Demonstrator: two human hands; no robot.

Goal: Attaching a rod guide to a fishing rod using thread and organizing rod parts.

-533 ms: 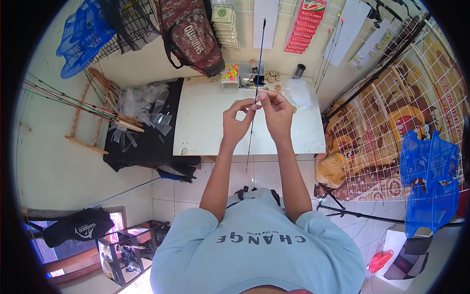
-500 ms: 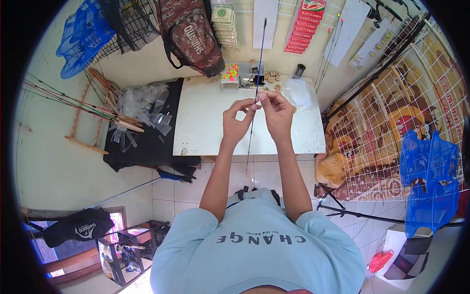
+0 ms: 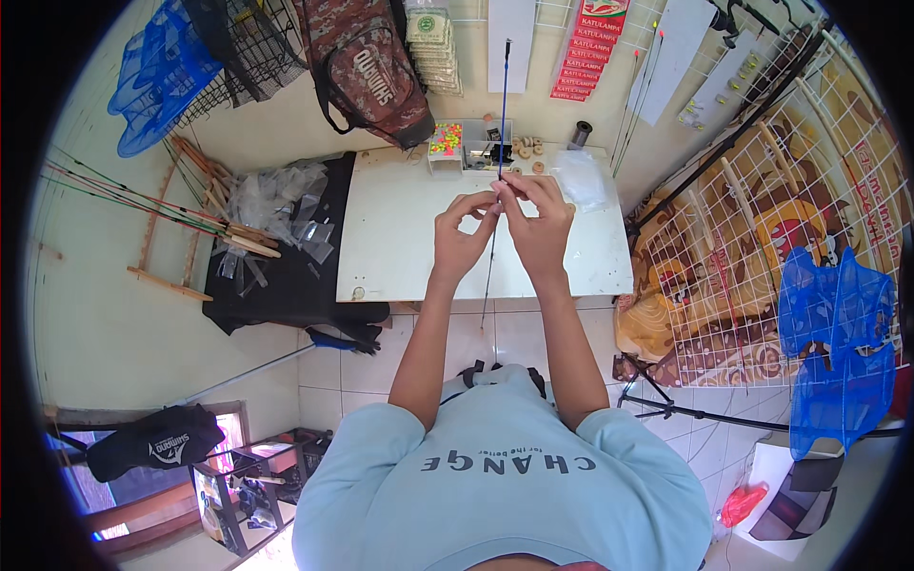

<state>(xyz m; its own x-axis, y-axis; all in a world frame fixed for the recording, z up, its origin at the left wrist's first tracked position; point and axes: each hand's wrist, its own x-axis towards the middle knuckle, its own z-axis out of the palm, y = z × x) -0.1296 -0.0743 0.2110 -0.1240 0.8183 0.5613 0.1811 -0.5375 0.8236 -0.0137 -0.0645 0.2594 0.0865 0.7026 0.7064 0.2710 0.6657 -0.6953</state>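
Observation:
A thin blue-and-black fishing rod (image 3: 504, 109) runs nearly upright in the picture, between my two hands above the white table. My left hand (image 3: 461, 236) pinches it between thumb and fingertips, the other fingers curled in a loop. Right beside those fingertips, my right hand (image 3: 539, 224) is also closed in a pinch on the rod, slightly farther along it. The thumbs and fingertips of both hands nearly meet. Any small part between the fingertips is too small to make out. The rod's thin lower end reaches back past the table's near edge.
On the white table (image 3: 400, 252) stand a box of bright beads (image 3: 446, 140), a grey tray (image 3: 476, 152), a dark cylinder (image 3: 581, 134) and clear plastic bags (image 3: 580, 181). Left is a black-covered surface (image 3: 333, 214) with plastic packets; rods (image 3: 133, 195) jut above it. A wire rack (image 3: 752, 276) stands right.
The rod has swung slightly more upright, its far tip shifting left. My right fingers have drawn down closer to my left fingertips; both hands still pinch the rod.

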